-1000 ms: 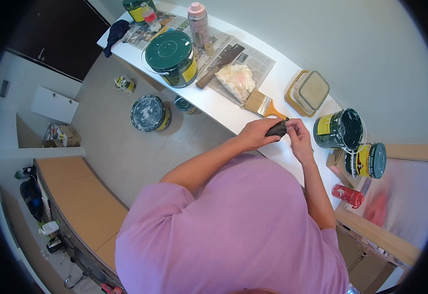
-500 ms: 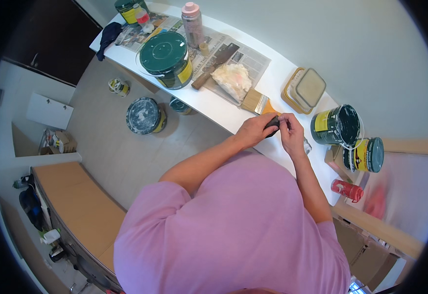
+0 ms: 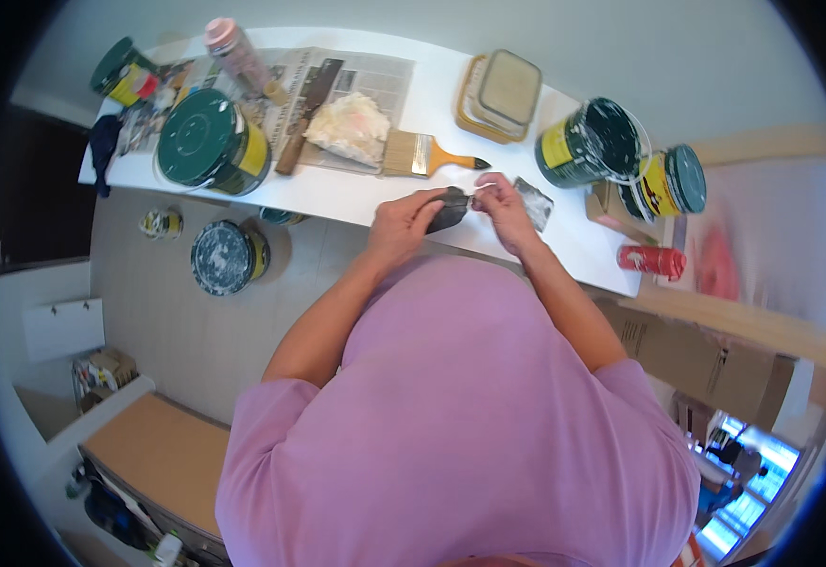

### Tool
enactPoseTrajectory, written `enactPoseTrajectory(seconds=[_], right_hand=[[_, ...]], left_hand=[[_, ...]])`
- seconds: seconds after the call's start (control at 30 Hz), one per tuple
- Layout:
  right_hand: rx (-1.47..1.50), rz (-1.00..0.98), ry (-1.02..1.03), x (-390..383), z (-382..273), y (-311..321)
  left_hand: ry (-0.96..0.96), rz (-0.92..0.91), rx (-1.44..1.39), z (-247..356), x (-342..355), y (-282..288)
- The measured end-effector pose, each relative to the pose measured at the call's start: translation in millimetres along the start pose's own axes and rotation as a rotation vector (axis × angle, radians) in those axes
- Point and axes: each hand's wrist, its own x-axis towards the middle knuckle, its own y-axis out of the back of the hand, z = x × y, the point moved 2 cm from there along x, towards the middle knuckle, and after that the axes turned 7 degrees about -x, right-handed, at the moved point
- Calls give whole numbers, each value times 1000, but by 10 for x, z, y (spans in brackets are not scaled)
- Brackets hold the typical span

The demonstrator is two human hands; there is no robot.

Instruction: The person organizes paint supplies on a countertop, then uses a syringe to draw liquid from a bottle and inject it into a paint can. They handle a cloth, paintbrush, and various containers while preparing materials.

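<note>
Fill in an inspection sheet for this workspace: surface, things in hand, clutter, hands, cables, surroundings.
Surface: white table, partly covered by newspaper.
Things in hand: small dark object, kind unclear.
Clutter: paintbrush, green-lidded bucket, lidded container, red bottle.
Hands: left hand grips the dark object; right hand at its right end, grip unclear.
Cables: nothing seen.
Surroundings: white-smeared bucket on floor, pale wall behind table.

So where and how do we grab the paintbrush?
Probably the slim orange handle, from the person's side: the paintbrush lies flat, bristles leftward beside the whitish lump, handle pointing right, dark tip near the right hand.
</note>
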Motion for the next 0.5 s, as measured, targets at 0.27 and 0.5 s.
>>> enactPoseTrajectory(seconds=[0.27,0.5], right_hand=[[-311,-240,-64,-382,-338,-295],[67,4,-284,-514,7,-42]], left_hand=[[303,-155,-447,-226,118,209],[606,544,-546,-1014,499,677]])
